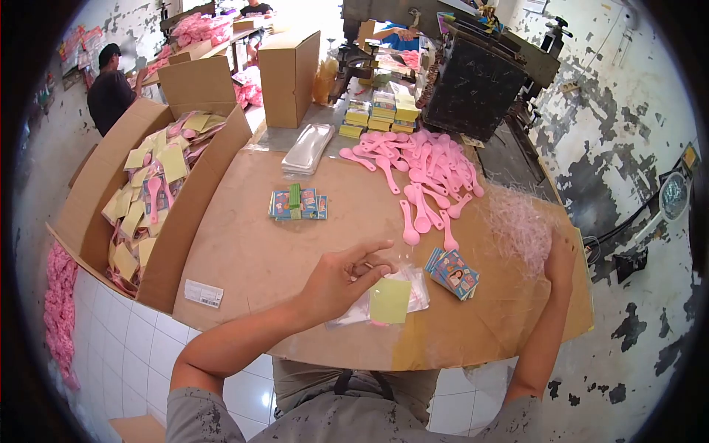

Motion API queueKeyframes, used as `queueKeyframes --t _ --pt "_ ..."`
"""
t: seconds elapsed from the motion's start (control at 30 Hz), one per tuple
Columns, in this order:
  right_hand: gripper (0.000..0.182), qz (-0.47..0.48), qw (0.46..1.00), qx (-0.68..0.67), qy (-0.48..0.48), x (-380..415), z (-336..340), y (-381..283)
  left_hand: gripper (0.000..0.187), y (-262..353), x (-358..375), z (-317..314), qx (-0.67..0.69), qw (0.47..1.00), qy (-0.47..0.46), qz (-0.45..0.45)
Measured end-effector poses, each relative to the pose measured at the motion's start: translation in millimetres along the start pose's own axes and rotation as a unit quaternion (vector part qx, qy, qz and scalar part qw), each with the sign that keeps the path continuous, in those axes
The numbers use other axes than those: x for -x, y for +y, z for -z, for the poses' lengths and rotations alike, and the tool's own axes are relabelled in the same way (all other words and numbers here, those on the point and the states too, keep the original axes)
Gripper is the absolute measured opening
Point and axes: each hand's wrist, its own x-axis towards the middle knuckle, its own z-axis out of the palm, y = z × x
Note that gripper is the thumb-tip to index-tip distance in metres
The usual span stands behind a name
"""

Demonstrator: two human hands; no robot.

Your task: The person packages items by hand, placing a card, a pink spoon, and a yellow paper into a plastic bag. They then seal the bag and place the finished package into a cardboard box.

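Observation:
My left hand (pixel 346 279) hovers over a clear plastic bag (pixel 419 289), its index finger stretched out and the others bent, with nothing visible in it. On the bag lies a pale yellow card (pixel 389 300), with a bit of pink below it. At the right edge of a pile of pale pink shredded strands (pixel 519 230), my right hand (pixel 561 257) is closed on some strands; its fingertips are partly hidden. A small stack of printed cards (pixel 453 274) sits between the hands. Farther back are many pink spoons (pixel 436 166) in a heap.
At left stands an open carton (pixel 166 258) of filled packets. A banded card bundle (pixel 297 204), clear bags (pixel 308 149) and yellow card stacks (pixel 382 111) lie on the cardboard-covered table (pixel 244 266). A black machine (pixel 473 81) stands behind. A person (pixel 112 88) is at far left.

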Motion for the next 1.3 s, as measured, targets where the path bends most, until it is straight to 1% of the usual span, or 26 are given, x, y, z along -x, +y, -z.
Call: queueKeyframes --t 0.03,0.07,0.13,0.17,0.2,0.27,0.33,0.4,0.47,0.53,0.57,0.67,0.73,0.77,0.87,0.97,1.03,1.07,1.17,1.23,1.27,1.3 --pt "0.048 -0.037 0.993 -0.111 0.011 5 20 -30 0.044 -1 1 -1 0.001 1.0 -0.003 0.0" --pt "0.046 -0.071 0.973 -0.22 0.022 4 38 -55 0.043 -3 0 -1 -0.002 1.0 0.003 -0.001" --pt "0.039 -0.061 0.974 -0.214 -0.032 1 57 -71 0.041 -7 -2 -1 -0.01 1.0 0.013 0.0" --pt "0.035 -0.058 0.974 -0.212 -0.059 3 61 -77 0.039 -9 -1 -2 0.014 1.0 0.017 0.006" --pt "0.032 -0.065 0.953 -0.276 -0.11 4 63 -88 0.037 -11 -3 -3 0.037 0.999 0.022 0.009" --pt "0.028 -0.072 0.89 -0.398 -0.21 5 62 -120 0.033 -14 -6 -3 0.07 0.997 0.027 0.015" --pt "0.031 0.009 0.853 -0.445 -0.272 23 43 -170 0.031 -16 -6 -3 0.089 0.995 0.027 0.024" --pt "0.036 0.147 0.808 -0.489 -0.294 39 40 -230 0.03 -16 -6 -3 0.083 0.996 0.024 0.034" --pt "0.038 0.222 0.808 -0.481 -0.257 52 45 -281 0.03 -17 -5 -4 0.088 0.995 0.017 0.037" --pt "0.037 0.162 0.778 -0.509 -0.332 54 34 -299 0.03 -21 -5 -4 0.101 0.994 0.011 0.031" --pt "0.036 0.132 0.759 -0.521 -0.369 53 28 -302 0.031 -20 -5 -3 0.102 0.994 0.011 0.03" --pt "0.031 0.12 0.719 -0.588 -0.351 45 7 -301 0.034 -19 -8 0 0.11 0.993 0.013 0.034" --pt "0.028 0.102 0.718 -0.6 -0.337 46 5 -298 0.036 -16 -10 -1 0.122 0.991 0.013 0.045" --pt "0.026 0.094 0.718 -0.606 -0.33 46 4 -297 0.034 -17 -9 0 0.106 0.993 0.011 0.057" --pt "0.021 0.054 0.693 -0.652 -0.303 52 -5 -295 0.031 -21 -8 2 0.066 0.994 0.012 0.082" --pt "0.016 0.007 0.672 -0.67 -0.317 50 -8 -293 0.027 -24 -7 0 0.05 0.996 0.024 0.076" --pt "0.015 0.011 0.661 -0.677 -0.324 51 -16 -287 0.026 -26 -7 -2 0.05 0.996 0.034 0.058" --pt "0.015 0.013 0.656 -0.68 -0.327 51 -21 -285 0.025 -28 -7 -1 0.039 0.998 0.023 0.053" --pt "0.014 0.061 0.628 -0.721 -0.286 53 -31 -281 0.023 -30 -7 3 0.02 0.999 -0.006 0.029" --pt "0.014 0.05 0.651 -0.7 -0.289 53 -27 -280 0.022 -24 -7 3 0.021 1.0 -0.019 0.004" --pt "0.014 0.045 0.662 -0.69 -0.29 52 -24 -280 0.023 -26 -7 4 0.037 0.999 -0.02 0.008" --pt "0.014 0.04 0.654 -0.694 -0.299 51 -21 -279 0.024 -30 -8 7 0.052 0.998 -0.02 0.012"
